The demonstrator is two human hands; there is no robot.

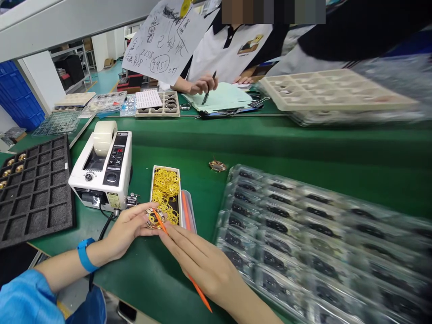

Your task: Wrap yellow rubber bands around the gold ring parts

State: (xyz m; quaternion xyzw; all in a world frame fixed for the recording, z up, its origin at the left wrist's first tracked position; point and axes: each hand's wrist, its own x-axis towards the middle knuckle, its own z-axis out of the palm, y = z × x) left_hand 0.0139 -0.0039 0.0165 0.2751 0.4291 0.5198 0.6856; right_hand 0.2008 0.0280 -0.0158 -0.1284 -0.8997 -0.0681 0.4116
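My left hand (130,225) is closed on a round gold watch case (150,220), holding its rim between thumb and fingers. A small yellow ring shows inside the case. My right hand (202,258) grips slim orange tweezers (199,290), whose tip rests over the case; their back end sticks out below the palm. Just behind the case stands a white box (151,184) full of thin yellow rings (165,182). Beside it lies a clear tray (191,211) with another orange item in it.
A white tape dispenser (119,168) stands left of the box. Farther left is a black foam tray (50,189) with several gold cases. Clear trays of dark parts (280,225) fill the right. Another gold case (218,166) lies mid-table. A person (232,49) opposite holds a pen.
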